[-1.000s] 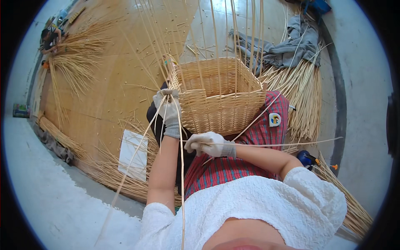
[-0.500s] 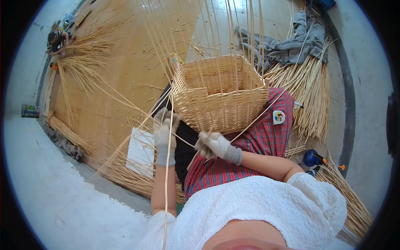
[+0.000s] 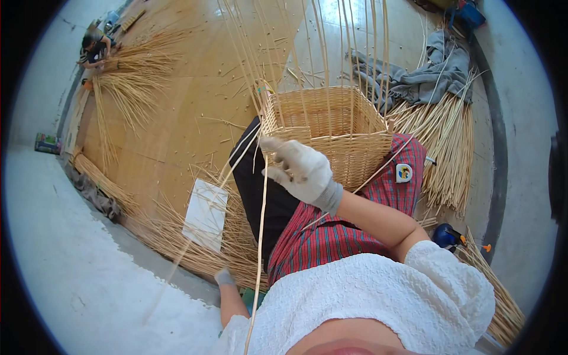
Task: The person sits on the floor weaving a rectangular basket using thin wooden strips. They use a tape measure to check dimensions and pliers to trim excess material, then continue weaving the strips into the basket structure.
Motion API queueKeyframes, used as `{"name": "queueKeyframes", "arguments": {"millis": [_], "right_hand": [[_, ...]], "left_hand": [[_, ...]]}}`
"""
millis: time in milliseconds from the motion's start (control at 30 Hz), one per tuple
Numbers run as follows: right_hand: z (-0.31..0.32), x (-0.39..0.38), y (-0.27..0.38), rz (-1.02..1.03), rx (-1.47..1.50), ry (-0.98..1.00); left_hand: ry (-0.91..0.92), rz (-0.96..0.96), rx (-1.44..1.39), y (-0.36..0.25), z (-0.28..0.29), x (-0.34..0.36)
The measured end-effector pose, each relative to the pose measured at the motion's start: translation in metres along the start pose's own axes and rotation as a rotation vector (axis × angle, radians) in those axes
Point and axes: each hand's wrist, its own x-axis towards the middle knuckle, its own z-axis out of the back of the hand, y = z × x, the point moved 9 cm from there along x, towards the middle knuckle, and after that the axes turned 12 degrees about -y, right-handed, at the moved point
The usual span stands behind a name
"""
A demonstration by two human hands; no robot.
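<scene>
We're seeing a squarish, white, colour-labelled case point(image 3: 403, 173), raising our white-gloved right hand point(image 3: 303, 171), fingers parted, lowering our left hand point(image 3: 223, 276), grip unclear.

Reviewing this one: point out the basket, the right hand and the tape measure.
Basket point(image 3: 354, 152): head view, front wall.
Right hand point(image 3: 306, 170): head view, back of the glove.
Tape measure point(image 3: 404, 173): head view, middle of its case.

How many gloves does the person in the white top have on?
2: one on the right hand, at the near left corner of the basket; one on the left hand, low beside the loose rods, only partly visible.
</scene>
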Motion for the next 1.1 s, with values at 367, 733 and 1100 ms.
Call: {"name": "queueKeyframes", "arguments": {"millis": [367,733,1100], "right_hand": [[-0.012,-0.039,-0.002,0.167,-0.100,-0.003],[-0.056,0.008,-0.079,0.147,-0.231,0.138],[-0.085,0.011,-0.105,0.189,-0.358,0.195]], "left_hand": [[0.686,-1.300,-0.073,-0.320,-0.191,-0.326],[1.117,-1.084,-0.503,-0.335,-0.264,-0.392],[1.050,-1.206,-0.428,-0.336,-0.245,-0.402]]}}
